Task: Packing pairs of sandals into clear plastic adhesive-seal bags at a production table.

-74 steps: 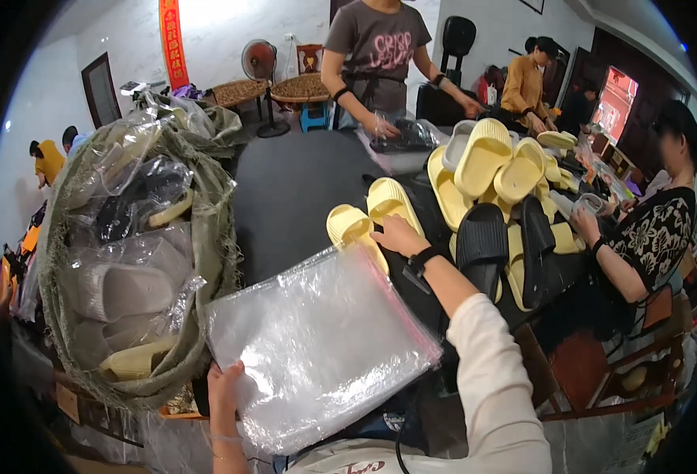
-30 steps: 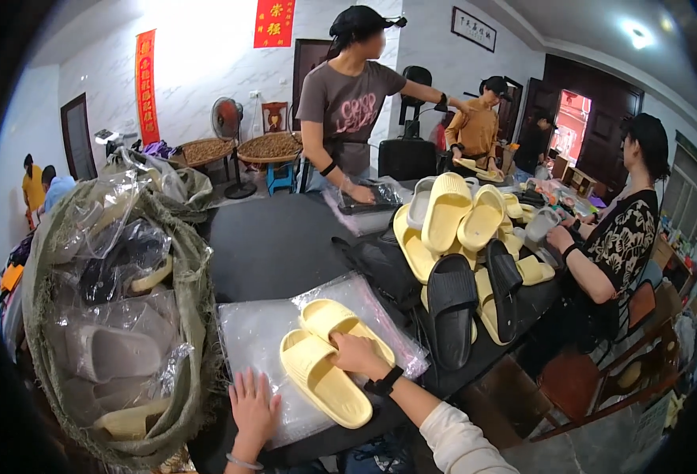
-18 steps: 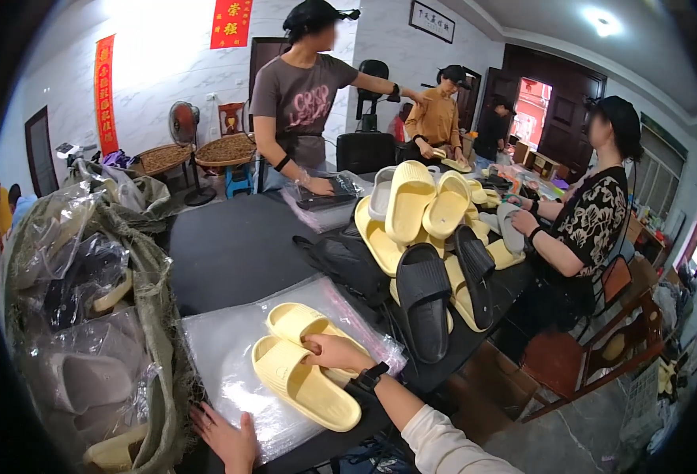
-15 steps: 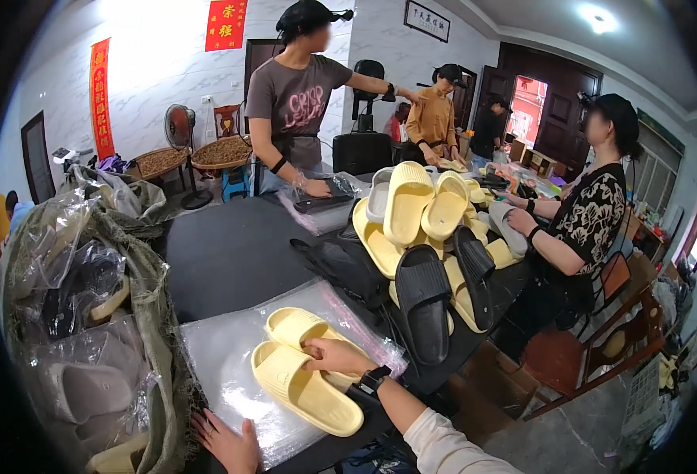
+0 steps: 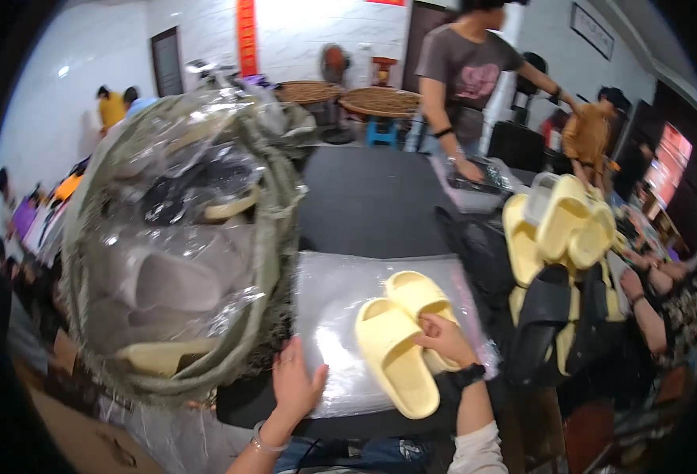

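Head view: the right hand [image 5: 443, 341] curls over the pair of yellow slippers [image 5: 402, 340], fingers gripping the inner edge of the nearer one, both lying side by side on the clear plastic bag [image 5: 340, 316]. The left hand [image 5: 297, 385] presses flat and open on the bag's near edge. Left of the bag bulges a netted sack of bagged slippers [image 5: 178, 245]; right of it, a heap of yellow and black slippers [image 5: 557, 292].

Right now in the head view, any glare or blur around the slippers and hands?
Head view: ceiling light glares off the clear plastic bag under the yellow slippers and off the wrapped bundle at left. Slight motion blur softens the right hand and left hand. Fisheye bends the dark table edges; corners vignette black.
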`<state>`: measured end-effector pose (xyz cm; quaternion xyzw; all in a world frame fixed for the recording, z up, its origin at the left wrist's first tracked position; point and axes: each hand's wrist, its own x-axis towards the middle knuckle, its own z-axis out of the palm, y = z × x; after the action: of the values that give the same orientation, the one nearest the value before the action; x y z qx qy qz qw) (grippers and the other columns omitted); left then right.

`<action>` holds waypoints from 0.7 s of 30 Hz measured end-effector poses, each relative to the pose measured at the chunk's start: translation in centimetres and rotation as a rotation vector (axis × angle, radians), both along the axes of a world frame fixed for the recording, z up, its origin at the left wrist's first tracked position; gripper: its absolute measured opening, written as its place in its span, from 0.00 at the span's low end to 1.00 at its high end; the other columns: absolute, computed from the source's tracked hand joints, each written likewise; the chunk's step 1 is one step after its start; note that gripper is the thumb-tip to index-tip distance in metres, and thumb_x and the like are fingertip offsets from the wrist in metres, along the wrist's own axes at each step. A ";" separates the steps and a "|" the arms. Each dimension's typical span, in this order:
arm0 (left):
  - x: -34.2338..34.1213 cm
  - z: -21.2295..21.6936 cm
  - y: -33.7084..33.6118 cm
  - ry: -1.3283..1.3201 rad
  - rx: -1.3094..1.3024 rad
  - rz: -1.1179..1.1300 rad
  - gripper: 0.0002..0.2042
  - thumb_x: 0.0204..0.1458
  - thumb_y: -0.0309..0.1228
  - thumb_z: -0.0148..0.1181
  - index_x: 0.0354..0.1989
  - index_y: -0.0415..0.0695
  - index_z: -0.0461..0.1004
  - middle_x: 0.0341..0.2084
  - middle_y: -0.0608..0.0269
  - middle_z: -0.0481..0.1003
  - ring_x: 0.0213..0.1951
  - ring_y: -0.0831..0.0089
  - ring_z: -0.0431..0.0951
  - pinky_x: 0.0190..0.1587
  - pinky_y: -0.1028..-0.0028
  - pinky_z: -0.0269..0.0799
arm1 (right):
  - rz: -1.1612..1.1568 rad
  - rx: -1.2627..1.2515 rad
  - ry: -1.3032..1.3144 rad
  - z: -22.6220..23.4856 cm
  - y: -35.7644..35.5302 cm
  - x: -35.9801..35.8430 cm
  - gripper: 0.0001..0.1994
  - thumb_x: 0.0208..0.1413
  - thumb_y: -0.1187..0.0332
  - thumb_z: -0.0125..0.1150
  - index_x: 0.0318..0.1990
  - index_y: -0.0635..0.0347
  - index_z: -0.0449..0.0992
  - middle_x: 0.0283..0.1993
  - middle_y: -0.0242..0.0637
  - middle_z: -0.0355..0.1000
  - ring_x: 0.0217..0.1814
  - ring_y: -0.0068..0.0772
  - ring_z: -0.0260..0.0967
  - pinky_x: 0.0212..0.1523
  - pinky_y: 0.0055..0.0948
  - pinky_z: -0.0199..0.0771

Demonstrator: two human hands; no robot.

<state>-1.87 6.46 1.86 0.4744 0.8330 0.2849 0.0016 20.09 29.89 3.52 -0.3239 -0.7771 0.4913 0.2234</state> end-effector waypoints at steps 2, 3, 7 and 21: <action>-0.2 -0.4 0.0 0.053 0.034 -0.009 0.36 0.47 0.43 0.58 0.60 0.32 0.54 0.55 0.43 0.62 0.59 0.51 0.60 0.61 0.55 0.50 | 0.002 0.001 0.004 -0.5 0.3 0.1 0.28 0.44 0.63 0.70 0.52 0.67 0.69 0.27 0.26 0.67 0.26 0.15 0.61 0.28 0.16 0.64; -0.3 -0.4 -0.4 0.056 0.033 0.002 0.36 0.47 0.44 0.58 0.60 0.33 0.55 0.56 0.44 0.62 0.59 0.51 0.59 0.61 0.56 0.50 | -0.014 -0.019 0.024 -0.8 0.0 -0.2 0.27 0.44 0.65 0.70 0.52 0.67 0.69 0.28 0.26 0.66 0.26 0.13 0.60 0.28 0.16 0.63; -0.3 -0.2 -1.4 0.068 0.075 0.012 0.34 0.47 0.40 0.58 0.58 0.31 0.55 0.54 0.41 0.63 0.58 0.48 0.61 0.59 0.54 0.53 | -0.003 -0.107 0.100 0.2 -1.1 -1.0 0.26 0.45 0.66 0.69 0.51 0.69 0.69 0.28 0.25 0.67 0.26 0.13 0.62 0.27 0.15 0.64; 0.5 -0.8 -0.7 -0.019 0.010 0.021 0.36 0.44 0.38 0.58 0.59 0.30 0.54 0.55 0.40 0.60 0.61 0.49 0.56 0.63 0.57 0.46 | 0.042 -0.062 0.087 -0.2 -0.3 0.4 0.29 0.48 0.56 0.67 0.53 0.66 0.69 0.31 0.25 0.68 0.30 0.15 0.63 0.33 0.16 0.65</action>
<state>-1.35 5.78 1.04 0.4630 0.8364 0.2934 0.0044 20.46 29.55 3.31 -0.2927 -0.7577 0.5331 0.2367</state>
